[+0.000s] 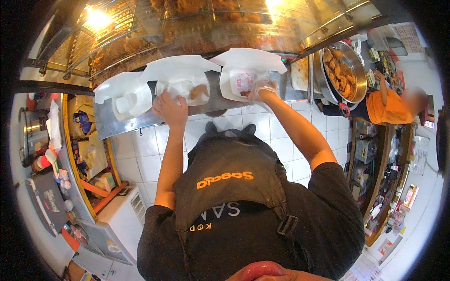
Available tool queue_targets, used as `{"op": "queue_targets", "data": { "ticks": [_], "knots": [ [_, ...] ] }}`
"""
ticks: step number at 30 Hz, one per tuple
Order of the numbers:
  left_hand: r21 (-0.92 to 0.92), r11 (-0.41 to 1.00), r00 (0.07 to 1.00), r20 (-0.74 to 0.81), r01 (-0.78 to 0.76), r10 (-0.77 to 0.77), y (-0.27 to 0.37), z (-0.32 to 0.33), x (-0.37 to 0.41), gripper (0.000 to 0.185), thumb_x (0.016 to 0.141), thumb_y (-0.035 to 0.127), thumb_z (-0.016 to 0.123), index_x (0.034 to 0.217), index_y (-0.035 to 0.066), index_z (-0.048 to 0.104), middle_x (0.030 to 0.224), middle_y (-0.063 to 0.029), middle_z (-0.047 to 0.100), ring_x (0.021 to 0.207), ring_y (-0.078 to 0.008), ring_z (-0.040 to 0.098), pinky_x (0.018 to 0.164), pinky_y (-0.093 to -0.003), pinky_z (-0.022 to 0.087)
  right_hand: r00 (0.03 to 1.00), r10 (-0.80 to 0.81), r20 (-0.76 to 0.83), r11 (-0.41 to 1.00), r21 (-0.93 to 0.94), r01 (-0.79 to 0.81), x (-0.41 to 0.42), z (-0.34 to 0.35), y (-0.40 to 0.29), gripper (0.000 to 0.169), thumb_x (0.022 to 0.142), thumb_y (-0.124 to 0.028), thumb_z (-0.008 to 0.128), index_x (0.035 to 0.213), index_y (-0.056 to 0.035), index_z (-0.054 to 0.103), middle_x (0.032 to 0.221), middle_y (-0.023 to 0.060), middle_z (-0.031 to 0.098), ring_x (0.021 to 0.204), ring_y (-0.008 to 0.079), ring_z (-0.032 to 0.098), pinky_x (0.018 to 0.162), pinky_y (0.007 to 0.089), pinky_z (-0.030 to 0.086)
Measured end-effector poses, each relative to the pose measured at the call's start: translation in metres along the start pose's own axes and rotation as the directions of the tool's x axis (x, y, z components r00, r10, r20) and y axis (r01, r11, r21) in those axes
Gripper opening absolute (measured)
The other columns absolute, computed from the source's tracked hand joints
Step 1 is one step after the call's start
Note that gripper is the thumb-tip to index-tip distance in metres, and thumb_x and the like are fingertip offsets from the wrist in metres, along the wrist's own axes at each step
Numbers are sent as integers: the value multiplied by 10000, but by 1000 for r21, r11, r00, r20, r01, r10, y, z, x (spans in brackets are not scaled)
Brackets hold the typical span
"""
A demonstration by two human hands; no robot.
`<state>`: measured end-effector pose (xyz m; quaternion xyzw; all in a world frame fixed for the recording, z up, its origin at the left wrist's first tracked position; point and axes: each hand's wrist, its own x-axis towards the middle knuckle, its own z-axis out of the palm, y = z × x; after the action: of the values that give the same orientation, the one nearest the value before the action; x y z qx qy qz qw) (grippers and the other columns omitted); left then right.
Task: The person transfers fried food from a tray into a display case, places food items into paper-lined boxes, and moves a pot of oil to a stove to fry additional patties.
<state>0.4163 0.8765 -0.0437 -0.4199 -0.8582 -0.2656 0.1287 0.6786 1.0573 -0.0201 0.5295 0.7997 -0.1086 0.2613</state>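
Three white paper takeaway boxes with raised lids stand in a row on a steel counter (218, 95). My left hand (171, 107), bare, touches the near edge of the middle box (182, 67), where a wrapped white packet (180, 87) lies beside a piece of fried food (199, 92). Over the right box (251, 58) is my right hand (264, 90) in a clear plastic glove, its fingers on a brown piece of food (245, 93) next to a printed rice packet (242, 81). The left box (137, 92) holds a white packet (126, 103).
A lit glass display cabinet (197, 35) with wire racks stands behind the boxes. At the right are a steel pan (364, 80) of fried chicken pieces (339, 73) and a person in an orange shirt (385, 105). Shelves (112, 196) stand at the left, above a tiled floor (228, 121).
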Motion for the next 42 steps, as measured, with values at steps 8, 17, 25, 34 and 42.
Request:
{"op": "queue_targets", "data": {
  "ticks": [8, 17, 25, 34, 42],
  "knots": [
    [30, 999, 999, -30, -34, 35, -12, 4, -12, 471, 797, 238, 599, 1218, 34, 548, 1111, -157, 617, 1217, -383, 427, 1047, -574, 222, 994, -79, 75, 993, 97, 71, -38, -68, 14, 676, 673, -625, 674, 1069, -79, 722, 1122, 159, 684, 1061, 291, 628, 868, 414, 474],
    [52, 990, 990, -41, -130, 132, -28, 25, -6, 465, 851, 355, 586, 1200, 47, 595, 1136, -159, 621, 1216, -357, 439, 1037, -569, 252, 803, -554, -220, 637, 509, 579, -48, -64, -87, 509, 863, -548, 537, 1120, -134, 680, 1024, 183, 690, 912, 304, 659, 868, 406, 497],
    [165, 985, 999, 17, -53, 51, -7, 7, -10, 381, 916, 318, 583, 1195, 58, 574, 1199, -148, 596, 1249, -333, 447, 1045, -524, 284, 887, -251, -388, -290, 904, 314, -122, -78, 42, 383, 933, -267, 634, 1258, -64, 628, 931, 96, 700, 793, 112, 649, 705, 274, 537],
    [204, 977, 998, -9, -62, 65, 14, 24, -22, 376, 950, 312, 547, 1231, 61, 558, 1232, -159, 571, 1245, -334, 446, 1034, -530, 307, 596, 559, -576, 740, 671, -45, -76, -71, 404, 297, 842, -214, 628, 1103, -86, 688, 1029, 123, 698, 867, 249, 687, 825, 369, 534],
    [252, 965, 958, -287, 72, 3, 127, 7, -32, 212, 930, 222, 564, 1030, 38, 594, 985, -145, 599, 965, -317, 539, 826, -433, 419, 565, 292, -772, 947, 317, -56, 119, -72, 448, 224, 813, -206, 611, 939, -30, 669, 1060, 202, 634, 1009, 378, 601, 859, 463, 483]
  ]
}}
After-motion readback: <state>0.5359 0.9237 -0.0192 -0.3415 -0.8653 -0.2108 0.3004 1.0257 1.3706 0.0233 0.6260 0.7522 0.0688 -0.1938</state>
